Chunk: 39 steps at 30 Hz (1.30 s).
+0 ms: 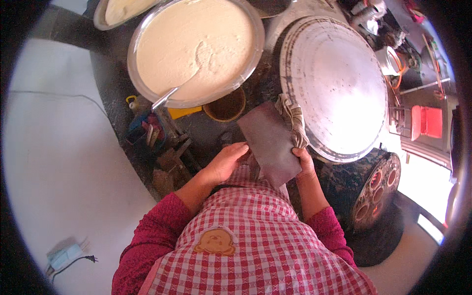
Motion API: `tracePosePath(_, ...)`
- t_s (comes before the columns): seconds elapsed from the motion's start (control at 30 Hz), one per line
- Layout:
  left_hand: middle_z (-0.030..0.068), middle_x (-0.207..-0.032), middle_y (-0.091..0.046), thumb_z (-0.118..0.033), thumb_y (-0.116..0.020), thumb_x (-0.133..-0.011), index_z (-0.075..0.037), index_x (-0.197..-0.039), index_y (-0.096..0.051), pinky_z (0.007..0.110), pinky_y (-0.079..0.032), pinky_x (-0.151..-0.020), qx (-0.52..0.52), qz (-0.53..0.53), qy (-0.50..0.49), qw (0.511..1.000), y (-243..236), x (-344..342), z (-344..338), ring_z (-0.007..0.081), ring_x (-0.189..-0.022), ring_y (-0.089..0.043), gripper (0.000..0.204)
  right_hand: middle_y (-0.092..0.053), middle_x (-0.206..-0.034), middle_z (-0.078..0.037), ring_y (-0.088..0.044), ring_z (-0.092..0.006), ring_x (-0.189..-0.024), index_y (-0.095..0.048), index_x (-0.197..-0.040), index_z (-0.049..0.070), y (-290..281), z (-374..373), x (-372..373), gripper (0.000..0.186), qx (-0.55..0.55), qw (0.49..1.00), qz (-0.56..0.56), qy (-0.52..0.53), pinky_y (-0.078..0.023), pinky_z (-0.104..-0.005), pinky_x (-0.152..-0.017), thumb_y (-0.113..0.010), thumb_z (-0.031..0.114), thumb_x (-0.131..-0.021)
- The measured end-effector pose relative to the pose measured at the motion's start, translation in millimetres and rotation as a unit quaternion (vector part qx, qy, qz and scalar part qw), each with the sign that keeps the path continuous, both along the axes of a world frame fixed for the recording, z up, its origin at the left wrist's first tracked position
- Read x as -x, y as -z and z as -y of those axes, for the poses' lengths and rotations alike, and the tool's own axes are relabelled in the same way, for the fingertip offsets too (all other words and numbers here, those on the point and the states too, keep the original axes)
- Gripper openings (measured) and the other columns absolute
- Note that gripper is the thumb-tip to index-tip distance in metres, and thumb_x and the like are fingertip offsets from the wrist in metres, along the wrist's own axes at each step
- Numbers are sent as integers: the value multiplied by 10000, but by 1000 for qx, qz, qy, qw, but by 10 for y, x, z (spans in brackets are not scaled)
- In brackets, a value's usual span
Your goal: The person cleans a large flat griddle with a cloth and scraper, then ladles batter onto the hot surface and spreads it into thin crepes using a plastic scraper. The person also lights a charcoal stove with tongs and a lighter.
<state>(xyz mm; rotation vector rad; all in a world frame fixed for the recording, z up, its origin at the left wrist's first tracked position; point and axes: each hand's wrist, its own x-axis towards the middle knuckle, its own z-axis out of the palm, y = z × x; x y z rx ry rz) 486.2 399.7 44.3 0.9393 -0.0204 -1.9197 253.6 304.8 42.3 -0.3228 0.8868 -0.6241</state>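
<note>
My right hand [305, 167] grips a dark grey flat sheet [268, 142] at its lower right, just below a bunched beige cloth [292, 118] along that sheet's edge. My left hand [226, 162] is curled at the sheet's left edge; what its fingers hold is hidden. Beside the sheet is a large round pale metal plate [334, 83] with a darkened rim. Above and left stands a wide metal pan of cream batter [191, 49], with a metal handle [166, 96] resting over its rim. A brown bowl [223, 110] and yellow object [184, 113] sit below the pan.
A second batter pan [123, 10] is at top left. A bin of small items [147, 130] stands on the dark surface. A perforated round stove [376, 191] is low right. A red chair [425, 120] and bucket [386, 61] are farther right; a cord and blue object [66, 255] lie lower left.
</note>
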Motion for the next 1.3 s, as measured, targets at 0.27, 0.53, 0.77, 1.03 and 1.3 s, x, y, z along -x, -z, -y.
tracePosePath(0.27,79,-1112,-567,-189,-493,-869,-43,-1112,-511,406,-403,-917,-80,-164,-252,950,453,-272,-424,245,-1008,-545,284,-502,-1217,-126,-505,-276,-1088,-375,-1282,15,326,26,-401,635,-24,985,30,-169,-395,-407,-940,-606,231,-731)
tracePosePath(0.53,104,-1176,-528,-167,-489,-827,-50,-1169,-477,422,-365,-968,-121,-189,-495,840,1055,-907,-1476,280,-1075,-497,362,-435,-1283,-127,-426,-283,-1159,-401,-1258,21,484,171,-628,546,-76,967,138,-202,-344,-436,-989,-493,403,-879)
tracePosePath(0.77,98,-1110,-536,-207,-524,-802,-68,-1101,-493,464,-407,-907,-221,-82,-638,733,1379,-1572,-2667,287,-1038,-508,331,-447,-1259,-128,-435,-285,-1140,-397,-1259,19,457,370,-554,537,-27,987,18,-155,-351,-438,-979,-479,397,-888)
tracePosePath(1.03,75,-1086,-512,-247,-517,-795,-80,-1061,-485,423,-347,-937,-267,-13,-715,646,1552,-2325,-2788,251,-1042,-472,315,-460,-1232,-129,-444,-287,-1118,-392,-1260,17,469,388,-536,526,-4,991,-24,-132,-360,-440,-968,-463,391,-897)
tracePosePath(1.3,69,-1046,-544,-313,-522,-816,-94,-1044,-500,362,-375,-726,-381,90,-598,700,1845,-2334,-2876,239,-978,-508,318,-473,-1205,-131,-454,-289,-1096,-387,-1261,14,381,283,-318,516,-1,995,-51,-91,-369,-441,-956,-447,384,-907)
